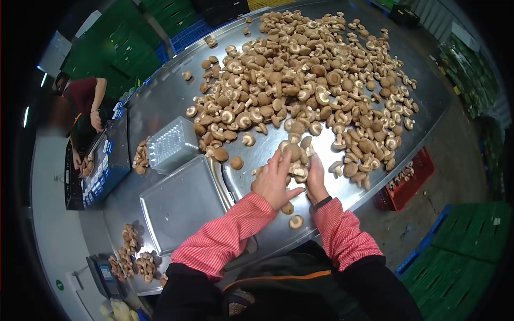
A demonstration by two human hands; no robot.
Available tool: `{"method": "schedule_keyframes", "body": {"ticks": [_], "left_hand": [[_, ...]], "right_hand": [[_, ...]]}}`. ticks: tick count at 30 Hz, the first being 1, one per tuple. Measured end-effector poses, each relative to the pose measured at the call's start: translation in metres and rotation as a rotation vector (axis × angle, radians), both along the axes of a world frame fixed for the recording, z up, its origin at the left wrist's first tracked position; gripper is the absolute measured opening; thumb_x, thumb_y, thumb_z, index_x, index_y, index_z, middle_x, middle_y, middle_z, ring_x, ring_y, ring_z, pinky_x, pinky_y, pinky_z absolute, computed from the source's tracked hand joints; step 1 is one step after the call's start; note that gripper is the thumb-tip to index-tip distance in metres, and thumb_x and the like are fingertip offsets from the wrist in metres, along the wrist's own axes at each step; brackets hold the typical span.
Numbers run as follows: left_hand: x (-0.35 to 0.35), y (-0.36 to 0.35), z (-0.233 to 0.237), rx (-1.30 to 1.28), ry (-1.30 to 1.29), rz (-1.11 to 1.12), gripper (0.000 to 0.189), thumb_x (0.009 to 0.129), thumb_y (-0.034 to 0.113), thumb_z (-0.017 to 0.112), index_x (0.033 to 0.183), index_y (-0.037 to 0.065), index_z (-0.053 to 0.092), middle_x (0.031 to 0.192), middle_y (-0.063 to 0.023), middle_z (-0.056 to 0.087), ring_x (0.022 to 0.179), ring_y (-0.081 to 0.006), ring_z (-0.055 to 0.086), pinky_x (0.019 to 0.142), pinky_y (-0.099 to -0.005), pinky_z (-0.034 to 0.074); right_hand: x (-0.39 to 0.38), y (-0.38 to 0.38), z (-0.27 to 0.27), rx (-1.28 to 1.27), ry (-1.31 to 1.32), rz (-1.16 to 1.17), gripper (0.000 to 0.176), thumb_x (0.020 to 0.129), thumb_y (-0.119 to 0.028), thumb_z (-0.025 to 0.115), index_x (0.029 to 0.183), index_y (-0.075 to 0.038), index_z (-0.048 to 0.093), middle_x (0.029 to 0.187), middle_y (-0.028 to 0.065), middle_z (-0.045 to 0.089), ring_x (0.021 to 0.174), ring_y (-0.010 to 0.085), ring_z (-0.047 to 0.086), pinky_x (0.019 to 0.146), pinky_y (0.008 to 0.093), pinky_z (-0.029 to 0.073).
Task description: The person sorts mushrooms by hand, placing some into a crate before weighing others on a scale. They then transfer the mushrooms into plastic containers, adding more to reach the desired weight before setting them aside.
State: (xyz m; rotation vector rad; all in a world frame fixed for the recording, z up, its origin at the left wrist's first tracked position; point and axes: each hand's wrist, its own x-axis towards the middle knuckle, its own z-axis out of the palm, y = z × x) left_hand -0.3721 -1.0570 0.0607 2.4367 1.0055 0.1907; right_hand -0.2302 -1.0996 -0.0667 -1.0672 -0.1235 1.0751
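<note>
My left hand (274,179) lies over a small cluster of shiitake mushrooms (295,155), its fingers curved round them and its thumb pointing right. On the other side, my right hand (316,179) is cupped against the same cluster, so the mushrooms are held between both palms. The fingertips of the right hand are partly hidden by mushrooms. A loose mushroom (296,222) lies gills up just below the hands, on the steel table. Ahead of the hands spreads a large heap of shiitake mushrooms (300,69) with brown caps and pale stems.
Left of the hands are a metal weighing plate (182,206) and a stack of clear plastic punnets (174,144). Mushroom groups (128,251) lie by a scale display (107,274). A co-worker (85,101) stands at left behind a label-covered box (110,160). A red crate (412,184) sits right.
</note>
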Motion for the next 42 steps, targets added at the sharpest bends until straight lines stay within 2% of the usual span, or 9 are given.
{"method": "schedule_keyframes", "body": {"ticks": [3, 11, 12, 17, 21, 32, 34, 38, 42], "left_hand": [[-0.022, -0.006, 0.027, 0.076, -0.148, -0.010, 0.097, 0.076, 0.032, 0.081, 0.153, 0.005, 0.028, 0.147, -0.0227, 0.038, 0.126, -0.0377, 0.049, 0.105, -0.0420, 0.043], [-0.054, 0.018, 0.041, -0.995, -0.614, 0.664, 0.068, 0.104, 0.055, 0.037, 0.152, 0.009, 0.032, 0.145, -0.0147, 0.044, 0.122, -0.0234, 0.052, 0.101, -0.0339, 0.046], [-0.065, 0.037, -0.024, -0.753, -0.668, 0.392, 0.061, 0.104, 0.049, 0.041, 0.150, 0.009, 0.039, 0.148, -0.0213, 0.044, 0.134, -0.0284, 0.047, 0.110, -0.0343, 0.037], [-0.112, 0.045, 0.020, -0.574, -0.661, 0.457, 0.049, 0.103, 0.040, 0.051, 0.138, 0.005, 0.052, 0.124, -0.0147, 0.064, 0.116, -0.0218, 0.059, 0.101, -0.0307, 0.043], [-0.188, 0.077, 0.018, -0.512, -0.557, 0.427, 0.038, 0.104, 0.032, 0.053, 0.133, 0.008, 0.059, 0.123, -0.0079, 0.063, 0.114, -0.0149, 0.057, 0.099, -0.0287, 0.046], [-0.296, 0.102, 0.029, -0.214, -0.087, 0.337, 0.044, 0.101, 0.037, 0.054, 0.138, 0.014, 0.057, 0.125, -0.0143, 0.051, 0.118, -0.0265, 0.053, 0.101, -0.0349, 0.043], [-0.303, 0.102, 0.027, -0.287, -0.233, 0.371, 0.047, 0.102, 0.041, 0.050, 0.141, 0.015, 0.054, 0.127, -0.0137, 0.052, 0.117, -0.0251, 0.053, 0.100, -0.0337, 0.044], [-0.326, 0.087, 0.030, -0.563, -0.539, 0.655, 0.062, 0.103, 0.055, 0.036, 0.147, 0.013, 0.046, 0.134, -0.0094, 0.053, 0.118, -0.0203, 0.052, 0.098, -0.0356, 0.045], [-0.336, 0.069, 0.039, -0.329, -0.567, 0.542, 0.059, 0.103, 0.048, 0.039, 0.148, 0.010, 0.043, 0.135, -0.0155, 0.056, 0.127, -0.0259, 0.051, 0.107, -0.0372, 0.039]], "right_hand": [[-0.007, -0.018, 0.022, -0.016, -0.025, -0.010, 0.042, 0.109, -0.031, 0.032, 0.126, 0.001, 0.052, 0.114, 0.0085, 0.060, 0.103, 0.0148, 0.058, 0.091, 0.0304, 0.048], [-0.050, -0.031, 0.071, 0.049, -0.291, 0.081, 0.046, 0.110, -0.032, 0.028, 0.128, 0.004, 0.051, 0.116, 0.0130, 0.059, 0.105, 0.0193, 0.057, 0.095, 0.0321, 0.046], [-0.063, -0.028, 0.073, 0.080, -0.324, 0.079, 0.047, 0.110, -0.033, 0.028, 0.129, 0.005, 0.050, 0.118, 0.0141, 0.059, 0.106, 0.0205, 0.057, 0.097, 0.0328, 0.045], [-0.114, -0.013, 0.102, 0.095, -0.618, 0.299, 0.053, 0.110, -0.036, 0.028, 0.137, 0.007, 0.041, 0.130, 0.0232, 0.052, 0.123, 0.0337, 0.050, 0.107, 0.0374, 0.037], [-0.148, -0.001, 0.132, -0.097, -0.562, 0.794, 0.055, 0.107, -0.044, 0.031, 0.136, 0.002, 0.040, 0.088, 0.0174, 0.063, 0.063, 0.0244, 0.064, 0.053, 0.0419, 0.050], [-0.110, -0.011, 0.131, -0.457, -1.796, 0.629, 0.037, 0.088, -0.032, 0.067, 0.114, -0.006, 0.062, 0.098, 0.0172, 0.065, 0.084, 0.0353, 0.066, 0.072, 0.0439, 0.054], [-0.081, -0.014, 0.097, -0.738, -1.830, 0.868, 0.037, 0.087, -0.032, 0.067, 0.113, -0.007, 0.062, 0.098, 0.0177, 0.064, 0.084, 0.0362, 0.066, 0.072, 0.0438, 0.054], [-0.059, -0.017, 0.068, -0.380, -1.569, 0.824, 0.032, 0.086, -0.023, 0.069, 0.110, -0.004, 0.061, 0.097, 0.0161, 0.063, 0.084, 0.0343, 0.066, 0.073, 0.0419, 0.054], [-0.113, -0.002, 0.157, -0.032, -1.177, 0.768, 0.026, 0.085, -0.010, 0.070, 0.107, -0.001, 0.059, 0.096, 0.0135, 0.060, 0.081, 0.0322, 0.064, 0.072, 0.0397, 0.054]]}}
